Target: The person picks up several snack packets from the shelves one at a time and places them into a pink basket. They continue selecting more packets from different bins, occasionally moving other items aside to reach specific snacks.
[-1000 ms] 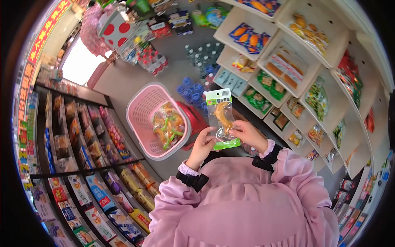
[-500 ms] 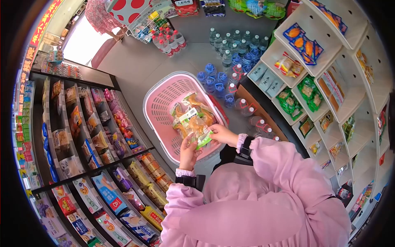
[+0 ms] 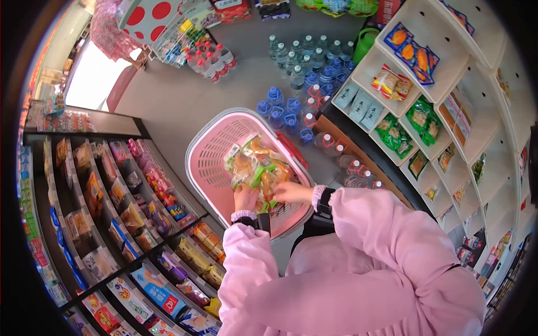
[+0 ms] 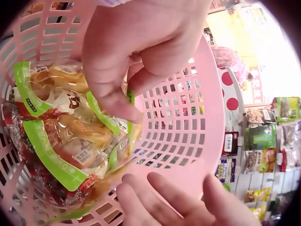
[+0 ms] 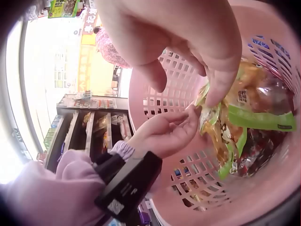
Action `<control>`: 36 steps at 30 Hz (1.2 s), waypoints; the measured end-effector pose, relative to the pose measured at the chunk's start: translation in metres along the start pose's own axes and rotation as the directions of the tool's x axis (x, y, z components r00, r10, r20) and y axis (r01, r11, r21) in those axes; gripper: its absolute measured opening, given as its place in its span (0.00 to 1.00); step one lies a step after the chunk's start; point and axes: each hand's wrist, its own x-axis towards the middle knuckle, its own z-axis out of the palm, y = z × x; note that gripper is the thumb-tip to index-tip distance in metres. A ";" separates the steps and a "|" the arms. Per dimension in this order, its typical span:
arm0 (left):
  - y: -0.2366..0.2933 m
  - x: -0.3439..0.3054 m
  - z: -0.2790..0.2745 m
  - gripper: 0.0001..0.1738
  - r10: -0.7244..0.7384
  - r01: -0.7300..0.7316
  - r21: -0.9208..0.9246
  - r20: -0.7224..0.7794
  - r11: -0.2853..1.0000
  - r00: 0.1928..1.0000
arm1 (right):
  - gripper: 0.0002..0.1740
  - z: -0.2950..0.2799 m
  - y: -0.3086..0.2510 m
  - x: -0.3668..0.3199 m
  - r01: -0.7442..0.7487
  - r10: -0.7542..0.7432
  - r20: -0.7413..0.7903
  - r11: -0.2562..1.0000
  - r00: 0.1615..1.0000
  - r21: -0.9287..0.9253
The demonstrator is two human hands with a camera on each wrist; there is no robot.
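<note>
Inside a pink plastic basket (image 3: 204,148) lies a pile of clear snack packets (image 3: 263,162) with golden-brown food and green bands. My left hand (image 3: 245,199) reaches down into the basket on its near left side. Its thumb and fingertips pinch the edge of a green-banded packet (image 4: 106,113) at the side of the pile. Across from it, my right hand (image 3: 294,193) hovers over the packets, thumb apart and fingers spread, as the left wrist view shows. The fingers (image 5: 221,87) of this hand come right at the packet edge in the right wrist view.
Snack shelves (image 3: 120,204) run along the left. White display bins (image 3: 426,106) with bagged food rise on the right. Water bottles (image 3: 297,78) and blue-capped jugs (image 3: 277,112) stand on the floor beyond the basket. A person in a patterned garment (image 3: 112,33) is at the far left.
Both hands moved left and down from in front of the body into the basket, carrying a clear green-banded packet to the pile. The right hand has let go of it.
</note>
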 end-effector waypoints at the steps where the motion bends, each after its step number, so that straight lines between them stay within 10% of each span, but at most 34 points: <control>1: 0.000 -0.008 0.004 0.23 0.046 -0.047 0.071 0.026 0.996 0.999 | 0.22 -0.004 0.005 -0.008 0.002 -0.004 0.072 1.000 0.997 0.027; 7: 0.007 -0.072 0.074 0.21 0.272 -0.344 0.502 0.214 0.794 0.938 | 0.17 -0.029 0.006 -0.103 0.166 -0.167 -0.011 0.969 0.986 0.184; 11: 0.009 -0.109 0.144 0.12 0.144 -0.563 0.606 0.599 0.563 0.788 | 0.15 -0.053 0.011 -0.190 0.369 -0.321 -0.249 0.912 0.914 0.177; 15: -0.022 -0.147 0.231 0.16 0.036 -0.856 0.453 0.879 0.248 0.476 | 0.14 -0.077 0.037 -0.285 0.525 -0.424 -0.439 0.840 0.792 0.135; 18: -0.056 -0.204 0.305 0.18 -0.218 -0.856 0.468 0.879 0.221 0.424 | 0.14 -0.086 0.065 -0.359 0.641 -0.507 -0.565 0.766 0.651 0.050; 29: -0.163 -0.446 0.499 0.21 -0.488 -0.975 -0.165 0.846 0.147 -0.216 | 0.10 -0.066 0.089 -0.688 0.431 -0.661 -0.740 0.709 0.128 -0.559; 33: -0.180 -0.533 0.546 0.20 -0.554 -0.887 -0.449 0.714 0.104 -0.427 | 0.09 -0.051 0.069 -0.791 -0.135 -0.789 -0.605 0.614 -0.104 -0.778; 36: -0.193 -0.589 0.577 0.19 -0.497 -0.819 -0.560 0.680 0.122 -0.539 | 0.09 -0.060 0.060 -0.845 -0.238 -0.805 -0.547 0.592 -0.232 -0.770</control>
